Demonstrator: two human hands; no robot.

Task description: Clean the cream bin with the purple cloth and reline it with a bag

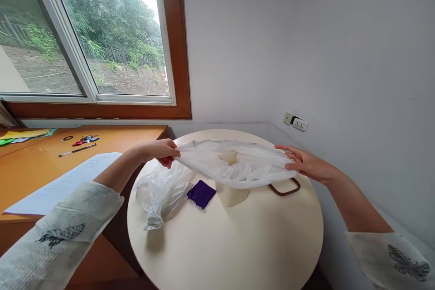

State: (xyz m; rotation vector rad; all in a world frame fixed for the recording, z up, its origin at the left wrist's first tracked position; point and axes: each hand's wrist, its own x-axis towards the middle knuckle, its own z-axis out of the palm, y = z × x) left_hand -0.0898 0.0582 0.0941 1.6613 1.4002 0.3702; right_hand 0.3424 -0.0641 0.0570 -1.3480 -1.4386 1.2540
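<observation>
A thin white plastic bag (258,174) is stretched sideways between my two hands, its mouth facing me. It lies over a cream-coloured container (233,195), whose lower part shows beneath it. At the bag's left end, my left hand (165,151) pinches the edge. My right hand (302,161) grips the opposite end, thumb and fingers on the plastic. Below my left hand rests a crumpled translucent plastic bag (161,192). A folded purple cloth (201,194) sits between that bag and the container. Partly under the right end is a brown rounded frame or handle (285,192).
The round cream table (224,244) stands close to the wall. On its left is a wooden desk (129,136) with a sheet of paper (68,186), a pen (77,150) and small keys or trinkets (86,140). A wall socket (300,124) is at the right.
</observation>
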